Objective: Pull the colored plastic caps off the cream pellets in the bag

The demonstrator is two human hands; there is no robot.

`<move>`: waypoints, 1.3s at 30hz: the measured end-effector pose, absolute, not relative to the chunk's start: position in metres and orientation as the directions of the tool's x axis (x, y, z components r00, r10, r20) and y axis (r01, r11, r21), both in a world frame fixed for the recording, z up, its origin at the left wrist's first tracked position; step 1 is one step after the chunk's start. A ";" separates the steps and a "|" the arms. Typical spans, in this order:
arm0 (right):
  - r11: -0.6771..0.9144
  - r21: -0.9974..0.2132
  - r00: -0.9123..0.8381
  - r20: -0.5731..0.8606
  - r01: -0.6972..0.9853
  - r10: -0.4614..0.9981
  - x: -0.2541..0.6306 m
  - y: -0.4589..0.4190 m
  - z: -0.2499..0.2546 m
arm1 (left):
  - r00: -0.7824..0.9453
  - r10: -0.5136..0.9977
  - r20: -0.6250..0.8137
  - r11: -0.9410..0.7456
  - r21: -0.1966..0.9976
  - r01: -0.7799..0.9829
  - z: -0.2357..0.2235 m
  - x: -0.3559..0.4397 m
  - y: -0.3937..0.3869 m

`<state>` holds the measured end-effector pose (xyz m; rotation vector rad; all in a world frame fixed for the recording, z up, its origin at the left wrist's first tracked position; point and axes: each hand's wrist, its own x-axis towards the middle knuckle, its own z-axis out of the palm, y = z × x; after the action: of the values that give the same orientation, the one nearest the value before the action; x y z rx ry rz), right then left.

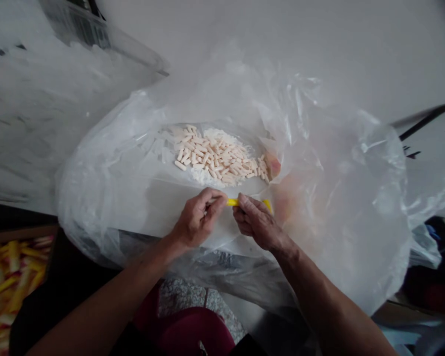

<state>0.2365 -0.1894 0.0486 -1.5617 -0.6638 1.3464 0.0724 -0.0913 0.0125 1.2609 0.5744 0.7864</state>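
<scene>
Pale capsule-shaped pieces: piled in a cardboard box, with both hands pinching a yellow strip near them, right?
Not a cardboard box: the head view shows the pale capsule-shaped pieces piled in a clear plastic bag. The rest stands: the left hand and right hand pinch the yellow strip near them.

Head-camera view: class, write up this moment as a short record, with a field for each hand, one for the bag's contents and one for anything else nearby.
Left hand: pinches a yellow strip
Right hand: grips the same strip, beside the left hand
Bag contents: pale capsule-shaped pieces and white powder, in a clear plastic bag
Nearby: yellow and red sticks, lower left of view
</scene>
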 end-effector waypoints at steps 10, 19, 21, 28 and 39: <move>-0.560 -0.273 0.536 -0.163 0.782 0.828 0.328 -0.210 0.061 | 0.523 0.684 -0.509 0.724 0.561 -0.401 0.030 0.073 -0.052; -0.478 -0.216 0.416 -0.277 0.851 0.866 0.317 -0.209 0.062 | 0.527 0.684 -0.504 0.725 0.543 -0.423 0.028 0.073 -0.055; -0.426 -0.429 0.376 -0.200 0.796 0.905 0.312 -0.207 0.060 | 0.578 0.646 -0.499 0.756 0.527 -0.389 0.027 0.073 -0.060; -0.384 -0.922 0.375 -0.372 -0.044 0.849 0.274 -0.193 0.053 | 0.576 0.676 -0.459 0.660 0.724 -0.199 0.028 0.075 -0.064; -0.410 -0.876 0.374 -0.480 -0.253 0.794 0.272 -0.189 0.046 | 0.253 0.965 -0.076 0.053 0.994 0.095 0.022 0.031 -0.009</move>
<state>0.2717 -0.1885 0.0458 -1.5914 -0.4957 1.2577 0.0308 -0.0086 0.0216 1.3357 1.1077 0.9272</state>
